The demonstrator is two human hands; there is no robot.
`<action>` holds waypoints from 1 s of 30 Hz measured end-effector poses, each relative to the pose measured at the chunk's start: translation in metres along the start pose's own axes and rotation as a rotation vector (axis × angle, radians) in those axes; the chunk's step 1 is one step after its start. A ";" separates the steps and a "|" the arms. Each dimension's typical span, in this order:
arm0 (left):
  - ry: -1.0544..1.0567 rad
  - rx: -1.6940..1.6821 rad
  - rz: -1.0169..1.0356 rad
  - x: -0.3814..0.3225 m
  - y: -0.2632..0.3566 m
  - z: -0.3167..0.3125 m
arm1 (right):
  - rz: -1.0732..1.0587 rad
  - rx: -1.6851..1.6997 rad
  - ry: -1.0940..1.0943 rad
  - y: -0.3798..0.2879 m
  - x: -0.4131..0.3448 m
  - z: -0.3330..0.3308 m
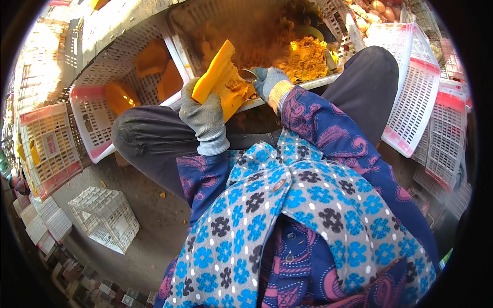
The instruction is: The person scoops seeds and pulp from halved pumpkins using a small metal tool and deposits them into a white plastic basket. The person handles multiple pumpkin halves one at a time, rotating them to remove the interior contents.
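A thick orange pumpkin piece (218, 79) is gripped by my left hand (204, 113), which wears a grey knit glove. Stringy pulp clings to the hollow side of the piece. My right hand (270, 82), in a blue-grey glove with an orange cuff, is closed around a metal tool (247, 74), perhaps a spoon. Its curved end is against or very near the pulp; my fingers hide the handle. Both hands are above the near edge of a plastic crate (321, 81), where wet orange pulp and scraps (304, 57) lie heaped.
At the left, a white and pink crate (86, 115) holds several pumpkin pieces (122, 98). Another crate (414, 92) leans beside my right knee, with onions (379, 7) behind it. A white crate (106, 215) lies on the floor; stacked crates (50, 144) stand far left.
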State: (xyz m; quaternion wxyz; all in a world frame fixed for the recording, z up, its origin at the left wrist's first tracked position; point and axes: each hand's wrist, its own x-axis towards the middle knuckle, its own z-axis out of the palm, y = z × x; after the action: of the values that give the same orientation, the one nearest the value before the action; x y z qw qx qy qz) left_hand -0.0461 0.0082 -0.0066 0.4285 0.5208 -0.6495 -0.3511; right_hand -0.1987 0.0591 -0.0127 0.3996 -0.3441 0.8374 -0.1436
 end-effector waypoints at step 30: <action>-0.023 -0.114 -0.216 0.010 -0.012 0.018 | 0.000 -0.071 -0.230 -0.023 0.009 -0.006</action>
State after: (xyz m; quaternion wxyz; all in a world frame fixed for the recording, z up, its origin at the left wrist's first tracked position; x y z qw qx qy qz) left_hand -0.0592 -0.0038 -0.0230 0.4092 0.5586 -0.5735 -0.4376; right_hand -0.1965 0.0363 -0.0021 0.4806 -0.3722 0.7906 -0.0733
